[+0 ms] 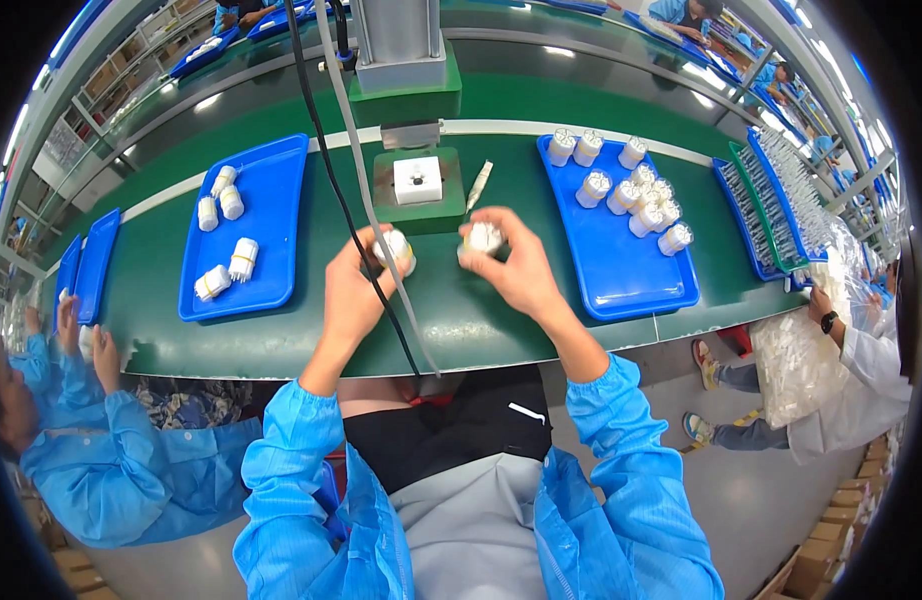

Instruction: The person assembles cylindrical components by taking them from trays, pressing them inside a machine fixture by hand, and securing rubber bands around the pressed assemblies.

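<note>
My left hand (357,288) is closed around a white cylindrical piece (394,252) with a yellowish band, just above the green bench (451,310). In my right hand (521,268), fingers and thumb grip another short white cylindrical piece (484,238), its round end facing up. The two pieces are apart. Just beyond them, a white block (418,180) with a small dark part on top sits on the green base (391,212) of a press. A slim pale tool (480,184) lies right of that base.
A blue tray (246,290) at left bears several banded white bundles (244,258). The right blue tray (631,285) holds several white cylinders (593,188). Cables (333,170) hang before the press column (396,40). Co-workers sit at left (131,470) and stand at right (851,390).
</note>
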Demonstrator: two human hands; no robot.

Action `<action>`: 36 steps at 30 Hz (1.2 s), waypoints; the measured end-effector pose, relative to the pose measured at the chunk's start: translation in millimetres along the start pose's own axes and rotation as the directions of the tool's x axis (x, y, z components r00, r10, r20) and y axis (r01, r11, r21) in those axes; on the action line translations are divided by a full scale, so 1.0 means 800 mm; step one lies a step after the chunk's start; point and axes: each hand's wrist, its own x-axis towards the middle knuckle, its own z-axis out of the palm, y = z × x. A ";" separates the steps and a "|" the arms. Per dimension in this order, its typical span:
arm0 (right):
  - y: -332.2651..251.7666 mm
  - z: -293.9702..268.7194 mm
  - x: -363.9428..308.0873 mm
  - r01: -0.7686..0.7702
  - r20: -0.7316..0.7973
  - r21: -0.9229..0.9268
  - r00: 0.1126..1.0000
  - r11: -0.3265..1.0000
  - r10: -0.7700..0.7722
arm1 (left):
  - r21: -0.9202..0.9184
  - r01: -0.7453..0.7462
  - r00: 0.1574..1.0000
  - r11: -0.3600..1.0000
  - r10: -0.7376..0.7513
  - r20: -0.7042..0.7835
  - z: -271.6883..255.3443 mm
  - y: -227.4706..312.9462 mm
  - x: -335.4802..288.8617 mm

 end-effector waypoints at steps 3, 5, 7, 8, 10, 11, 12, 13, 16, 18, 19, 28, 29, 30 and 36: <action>-0.006 0.015 0.040 0.092 -0.102 0.048 0.991 0.995 -0.087 | 0.084 0.010 1.000 0.996 -0.011 0.010 0.006 -0.009 -0.019; -0.001 0.023 0.075 0.128 -0.164 0.099 0.980 0.987 -0.110 | 0.133 -0.045 0.999 0.990 0.043 0.023 0.011 -0.010 -0.020; -0.003 0.037 0.100 0.132 -0.181 0.089 0.977 0.987 -0.115 | 0.196 -0.090 0.996 0.977 0.090 0.010 0.009 -0.008 -0.022; -0.006 0.042 0.112 0.135 -0.203 0.074 0.972 0.988 -0.118 | 0.253 -0.134 0.990 0.958 0.138 0.005 0.009 -0.006 -0.022; -0.005 0.048 0.128 0.169 -0.201 0.151 0.970 0.974 -0.137 | 0.297 -0.194 0.979 0.935 0.203 0.001 0.012 0.004 -0.023; -0.005 0.048 0.136 0.149 -0.181 0.151 0.976 0.977 -0.121 | 0.315 -0.180 0.983 0.932 0.184 0.017 0.012 0.010 -0.022; -0.009 0.054 0.140 0.128 -0.154 0.158 0.983 0.979 -0.104 | 0.340 -0.160 0.987 0.927 0.161 0.026 0.008 0.013 -0.023; -0.013 0.057 0.143 0.089 -0.127 0.164 0.990 0.982 -0.069 | 0.340 -0.132 0.991 0.931 0.130 0.027 0.005 0.008 -0.023; -0.011 0.051 0.153 0.106 -0.076 0.007 0.992 0.994 -0.105 | 0.287 -0.078 0.988 0.955 0.112 -0.104 -0.011 0.004 -0.021; -0.007 0.049 0.164 0.115 -0.050 -0.020 0.992 0.993 -0.116 | 0.322 -0.169 0.936 0.932 0.254 -0.243 -0.045 -0.007 -0.005; -0.006 0.045 0.166 0.104 -0.026 -0.047 0.994 0.993 -0.105 | 0.327 -0.149 0.922 0.933 0.251 -0.296 -0.064 -0.006 0.004; -0.011 0.050 0.159 0.108 0.021 -0.057 0.994 0.992 -0.107 | 0.454 0.106 0.902 0.885 0.106 -0.418 -0.155 -0.052 0.044; -0.011 0.049 0.158 0.115 0.023 -0.038 0.993 0.993 -0.114 | 0.585 0.050 0.883 0.809 0.237 -0.404 -0.152 -0.052 0.042; -0.009 0.045 0.160 0.112 0.022 -0.040 0.994 0.993 -0.111 | 0.703 0.003 0.856 0.711 0.362 -0.370 -0.145 -0.045 0.041; 0.000 0.025 0.180 0.033 0.268 0.157 0.960 0.987 -0.075 | 0.650 -0.208 0.825 0.731 0.488 -0.285 -0.087 0.002 0.050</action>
